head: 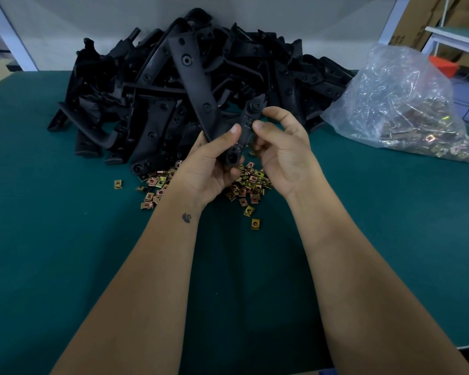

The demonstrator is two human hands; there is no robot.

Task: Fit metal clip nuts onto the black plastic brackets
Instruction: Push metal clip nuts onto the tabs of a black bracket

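Bracket (245,123) held up over the green worktop (65,239), both hands on it. Left hand (214,161) wraps the lower end, fingers curled round it, thumb pressed on the face. Right hand (279,147) pinches the bracket's right edge near mid-length, thumb and forefinger together on it; whether a clip nut sits under those fingertips cannot be told. Loose clip nuts (244,185) lie scattered on the worktop right below the hands, a few strays nearer the person. Heap of black brackets (190,85) behind, against the back wall. Clear bag (401,104) of more nuts to the right, well apart from the hands. Risks, as judged: a nut pushed on skewed could jam short of its hole or spring off into the scatter; the bracket is gripped at one end only, so side pressure from the right may twist it in the left hand's grip; heap looks loosely stacked and could slide forward onto the nuts.
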